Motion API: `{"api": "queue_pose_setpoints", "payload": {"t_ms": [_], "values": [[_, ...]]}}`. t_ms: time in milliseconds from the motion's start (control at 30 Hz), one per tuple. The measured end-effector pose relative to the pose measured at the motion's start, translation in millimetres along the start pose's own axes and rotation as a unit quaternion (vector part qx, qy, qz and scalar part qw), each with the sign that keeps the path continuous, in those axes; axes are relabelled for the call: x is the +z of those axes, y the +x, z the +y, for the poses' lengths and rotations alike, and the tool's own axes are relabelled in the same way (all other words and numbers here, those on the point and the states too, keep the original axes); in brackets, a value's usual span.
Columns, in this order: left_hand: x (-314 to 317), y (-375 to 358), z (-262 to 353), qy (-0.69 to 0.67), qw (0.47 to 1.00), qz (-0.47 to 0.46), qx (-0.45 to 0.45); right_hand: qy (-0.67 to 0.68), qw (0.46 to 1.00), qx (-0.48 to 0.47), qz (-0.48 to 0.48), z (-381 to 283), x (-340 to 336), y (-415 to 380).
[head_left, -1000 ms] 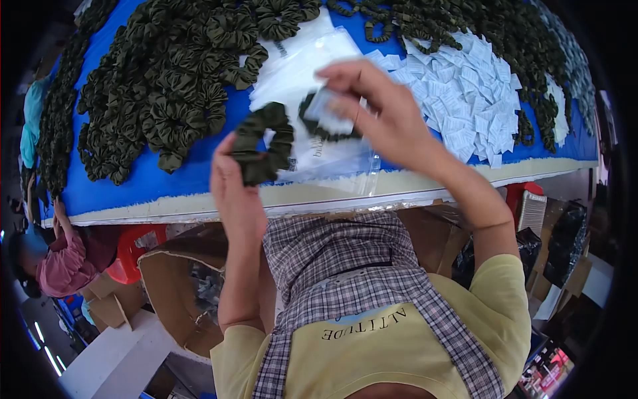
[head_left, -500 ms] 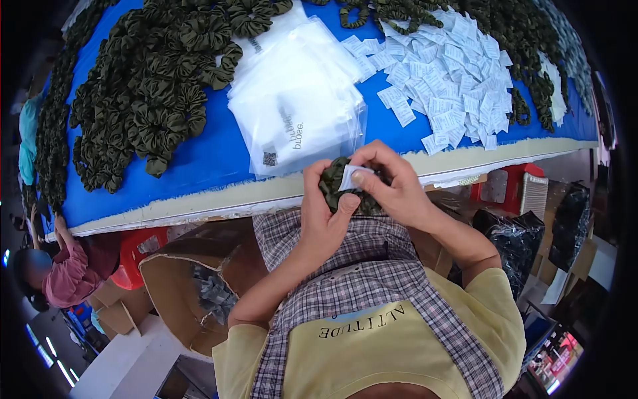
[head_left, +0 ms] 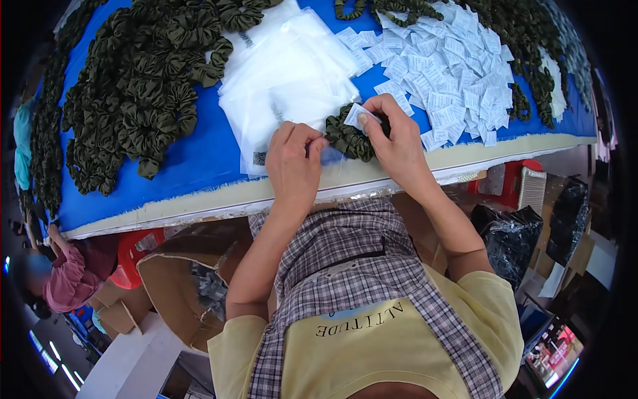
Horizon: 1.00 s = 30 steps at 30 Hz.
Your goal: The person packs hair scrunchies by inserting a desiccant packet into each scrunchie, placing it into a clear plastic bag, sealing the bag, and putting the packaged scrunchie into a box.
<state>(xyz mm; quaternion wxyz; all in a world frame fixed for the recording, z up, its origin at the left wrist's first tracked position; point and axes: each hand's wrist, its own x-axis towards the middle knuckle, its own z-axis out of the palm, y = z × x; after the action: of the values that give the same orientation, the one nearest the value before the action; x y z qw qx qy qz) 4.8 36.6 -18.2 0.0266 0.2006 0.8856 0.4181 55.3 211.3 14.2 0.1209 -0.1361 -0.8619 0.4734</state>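
My right hand (head_left: 397, 141) grips a dark green scrunchie (head_left: 347, 139) and a small white printed label (head_left: 359, 116), with the thumb pressed on the label. Both are just above the table's front edge. Beside it, my left hand (head_left: 296, 163) rests over the near end of a stack of clear plastic bags (head_left: 286, 80). Its fingers are curled and pinched at the top bag; the exact hold is partly hidden by the hand.
A big heap of dark green scrunchies (head_left: 139, 100) covers the left of the blue table (head_left: 199, 156). Many loose white labels (head_left: 445, 80) are piled on the right. Below the edge stand an open cardboard box (head_left: 173, 292) and a red stool (head_left: 508, 183). Another person (head_left: 73, 272) is at far left.
My hands have moved forward from the table edge and apart. My left hand has let go of the scrunchie and gone to the bags; my right still holds scrunchie and label.
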Motion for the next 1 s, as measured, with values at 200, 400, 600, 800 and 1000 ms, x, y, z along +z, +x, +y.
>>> {"api": "queue_pose_setpoints", "payload": {"t_ms": [200, 400, 600, 800, 1000], "values": [[1, 5, -1, 0.041, 0.998, 0.048, 0.012, 0.036, 0.999, 0.038, 0.015, -1, 3, -5], [-5, 5, 0, -0.079, 0.994, 0.08, -0.001, -0.01, 0.993, -0.098, 0.063, -4, 19, -7], [-7, -4, 4, -0.026, 0.984, 0.085, 0.153, 0.019, 0.988, -0.101, -0.114, -16, 17, 11], [-5, -26, 10, 0.135, 0.95, 0.248, 0.133, 0.152, 0.987, 0.012, -0.051, -7, 27, -4], [10, -44, 14, -0.01, 0.991, 0.114, 0.067, 0.244, 0.969, 0.023, 0.029, 2, 30, -10]]}}
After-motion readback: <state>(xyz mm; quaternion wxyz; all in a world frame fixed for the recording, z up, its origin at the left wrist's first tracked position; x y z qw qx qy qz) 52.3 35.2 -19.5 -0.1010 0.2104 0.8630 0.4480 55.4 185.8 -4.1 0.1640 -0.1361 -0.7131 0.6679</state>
